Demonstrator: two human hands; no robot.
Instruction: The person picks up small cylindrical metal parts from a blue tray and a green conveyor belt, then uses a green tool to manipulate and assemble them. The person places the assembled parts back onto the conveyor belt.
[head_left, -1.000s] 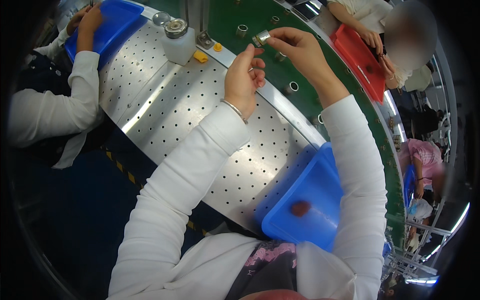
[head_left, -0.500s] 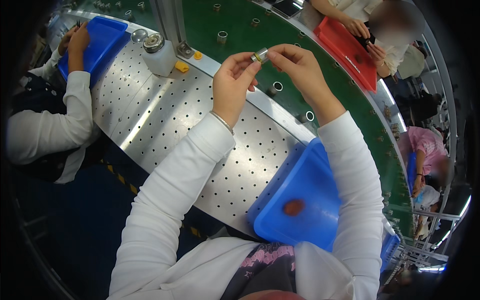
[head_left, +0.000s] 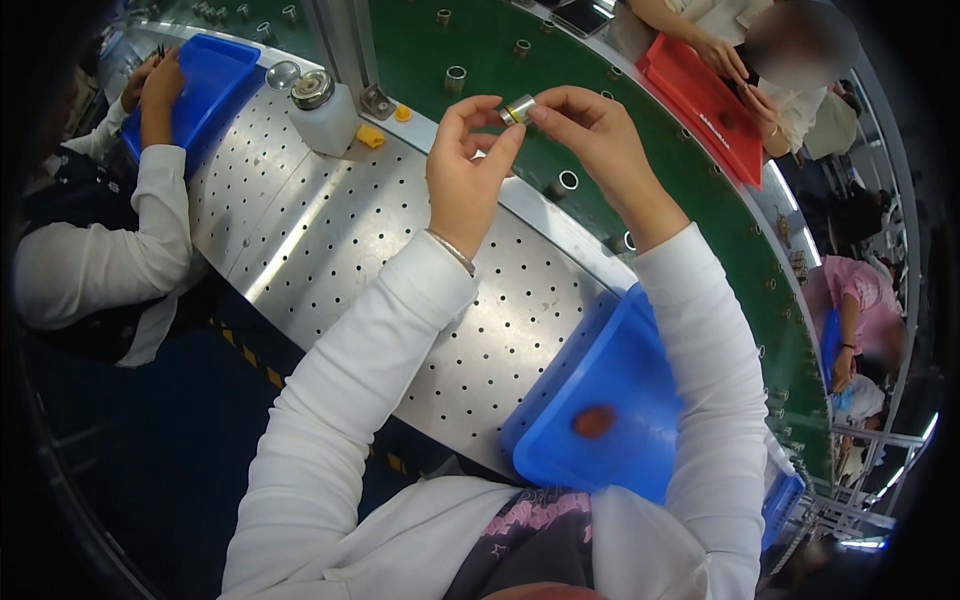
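Observation:
A short shiny metal sleeve with a yellowish band (head_left: pixel 517 110) is held up between my hands, above the near edge of the green belt. The thumb and fingertips of my right hand (head_left: pixel 590 125) pinch its right end. My left hand (head_left: pixel 468 160) has its fingers curled about the left end, with the thumb against the underside. Part of the sleeve is hidden by my fingertips. Similar metal sleeves (head_left: pixel 456 79) stand spaced out on the green belt (head_left: pixel 420 55), one of them (head_left: pixel 568 181) just below my right hand.
A perforated metal table (head_left: pixel 350 240) lies under my forearms. A blue tray (head_left: pixel 560 440) with a reddish-brown piece (head_left: pixel 594 421) sits by my right arm. A white pump bottle (head_left: pixel 325 115) and yellow bits (head_left: pixel 370 136) stand near a metal post. Co-workers sit at left and across, one by a red tray (head_left: pixel 700 110).
My left fingers have loosened and spread a little around the sleeve, while the right hand keeps its pinch. The whole view has shifted slightly.

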